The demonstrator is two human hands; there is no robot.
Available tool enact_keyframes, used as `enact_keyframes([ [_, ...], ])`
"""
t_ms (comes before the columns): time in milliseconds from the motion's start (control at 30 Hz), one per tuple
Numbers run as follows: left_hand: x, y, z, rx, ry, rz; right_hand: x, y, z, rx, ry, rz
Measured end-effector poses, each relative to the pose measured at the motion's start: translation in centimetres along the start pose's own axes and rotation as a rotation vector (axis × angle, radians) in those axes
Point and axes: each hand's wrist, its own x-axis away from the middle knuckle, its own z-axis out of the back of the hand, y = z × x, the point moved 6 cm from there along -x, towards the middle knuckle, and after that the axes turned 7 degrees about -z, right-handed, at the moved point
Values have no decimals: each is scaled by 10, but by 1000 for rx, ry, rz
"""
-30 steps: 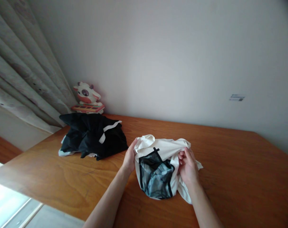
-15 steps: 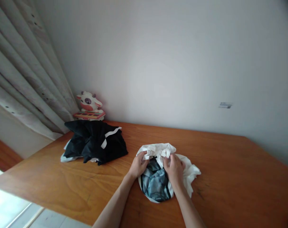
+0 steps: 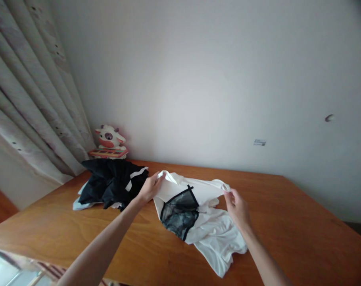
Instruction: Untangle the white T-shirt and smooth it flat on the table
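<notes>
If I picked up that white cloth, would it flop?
Probably floppy: the white cloth droops in folds below the left hand and right hand. Likely light, since its edges look thin. It probably won't roll: its loose end spreads across the table.

Printed label [image 3: 260, 142] on wall [image 3: 192, 87], lettering too small to read

I see one camera, worn on the head at the near side of the table [image 3: 287, 222], facing forward and down toward the far wall [image 3: 198, 87].
</notes>
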Motion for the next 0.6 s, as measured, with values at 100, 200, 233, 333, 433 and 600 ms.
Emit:
enact_keyframes([
  [100, -34, 55, 38, -56, 192, -96, -27, -52, 37, -191, 95, 50],
  [200, -61, 102, 71, -33, 381, -181, -52, -98, 68, -381, 141, 84],
  [233, -67, 113, 81, -16, 452, -200, -58, -108, 78, -446, 159, 79],
  [333, -75, 126, 95, 27, 500, -235, -70, -121, 95, -532, 21, 73],
  [433, -69, 117, 83, -52, 212, -235, -61, -113, 94, -397, -311, 50],
  [600, -10, 64, 44, -59, -611, -40, -8, -66, 79, -133, -888, -32],
])
